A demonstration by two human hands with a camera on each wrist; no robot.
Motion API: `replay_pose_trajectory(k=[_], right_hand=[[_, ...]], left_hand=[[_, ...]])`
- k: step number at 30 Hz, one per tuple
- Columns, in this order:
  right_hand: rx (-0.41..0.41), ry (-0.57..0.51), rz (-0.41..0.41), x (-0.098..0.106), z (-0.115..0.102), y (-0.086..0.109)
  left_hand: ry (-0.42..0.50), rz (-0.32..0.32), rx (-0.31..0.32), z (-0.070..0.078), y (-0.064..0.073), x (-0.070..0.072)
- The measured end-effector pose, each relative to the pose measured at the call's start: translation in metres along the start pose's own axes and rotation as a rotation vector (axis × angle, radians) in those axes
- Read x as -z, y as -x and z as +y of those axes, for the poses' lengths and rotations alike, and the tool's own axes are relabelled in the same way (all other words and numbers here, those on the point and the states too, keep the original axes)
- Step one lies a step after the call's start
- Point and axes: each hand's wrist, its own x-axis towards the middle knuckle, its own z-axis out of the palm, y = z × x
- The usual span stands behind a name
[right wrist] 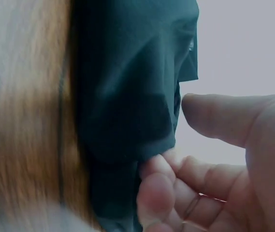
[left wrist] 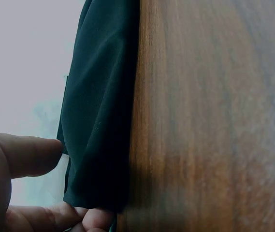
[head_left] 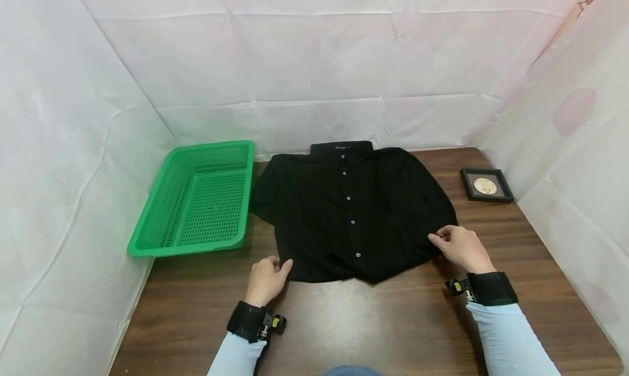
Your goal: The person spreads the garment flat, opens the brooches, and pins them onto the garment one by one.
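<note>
A black short-sleeved button-up shirt (head_left: 314, 212) lies front side up on the wooden table, its collar toward the back wall. My left hand (head_left: 266, 280) grips the lower left corner, thumb above the cloth and curled fingers at its edge. In the left wrist view, those fingertips (left wrist: 98, 218) meet the bottom of the black fabric (left wrist: 98, 106). At the lower right side, my right hand (head_left: 461, 246) holds the shirt edge near the sleeve. The right wrist view shows curled fingers (right wrist: 156, 193) against the cloth (right wrist: 127, 111), with the thumb on its upper side.
A green plastic basket (head_left: 249, 196) with a perforated bottom stands left of the shirt. A small dark square frame with a round pale disc (head_left: 485, 186) lies at the back right. White sheeting (head_left: 314, 59) encloses the brown table (head_left: 354, 327) on three sides.
</note>
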Motion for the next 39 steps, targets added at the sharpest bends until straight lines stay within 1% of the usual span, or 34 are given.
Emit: replay_pose_trajectory(k=[3,6,8,13,18,21,25,28,32,35,39], right_hand=[[0.008,-0.007,-0.046,-0.003,-0.002,-0.002],[0.029,-0.037,-0.06,-0.005,-0.003,-0.005],[0.044,-0.057,-0.055,-0.006,-0.004,-0.006],[0.066,-0.079,-0.013,-0.007,-0.002,-0.006],[0.073,-0.07,0.082,-0.004,0.0,-0.006],[0.065,-0.074,0.147,-0.002,-0.001,-0.008],[0.063,-0.091,0.206,0.0,-0.002,-0.012],[0.075,-0.101,0.256,0.0,-0.004,-0.015],[0.102,-0.1,0.354,0.003,-0.008,-0.019],[0.123,-0.093,0.428,0.005,-0.011,-0.021],[0.139,-0.091,0.49,0.008,-0.013,-0.022]], left_hand=[[0.024,0.003,-0.023,0.0,0.003,-0.001],[0.04,0.025,-0.059,-0.001,0.004,-0.002],[0.048,0.036,-0.077,-0.002,0.004,-0.003],[0.087,0.049,-0.078,-0.005,0.001,-0.005],[0.17,0.094,-0.105,-0.002,-0.005,0.0],[0.222,0.098,-0.113,0.004,-0.011,0.007],[0.274,0.093,-0.107,0.014,-0.021,0.017],[0.292,0.105,-0.116,0.021,-0.029,0.022],[0.301,0.118,-0.125,0.027,-0.038,0.028],[0.306,0.125,-0.13,0.031,-0.042,0.032],[0.303,0.129,-0.129,0.035,-0.045,0.038]])
